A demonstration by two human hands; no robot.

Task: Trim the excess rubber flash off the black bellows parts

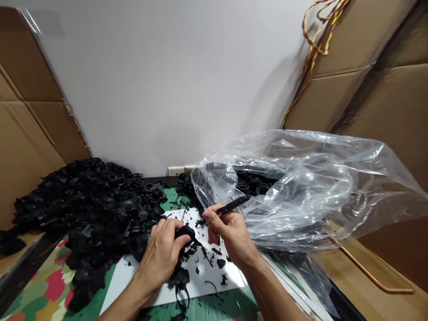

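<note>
Right forearm [272,287] near bag [309,218] of black parts [256,184]

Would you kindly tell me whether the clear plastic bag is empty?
Not empty: the clear plastic bag has black ringed parts showing within its folds. How full, I cannot tell; glare and creases hide the rest.

- Part [187,232]: black, curved and smooth on top, pinched between the left hand's [162,247] thumb and fingers, above the white sheet [197,285]; its lower side is hard to make out
- Tool [236,204]: slim, with a dark handle slanting up to the right, gripped in the right hand [230,229]; its thin end points down toward the part, contact unclear
- Scraps [220,263]: black slivers and flakes, strewn loose over the sheet, some curled
- Pile [96,209]: many black ribbed, ringed parts, heaped left of the sheet
</note>
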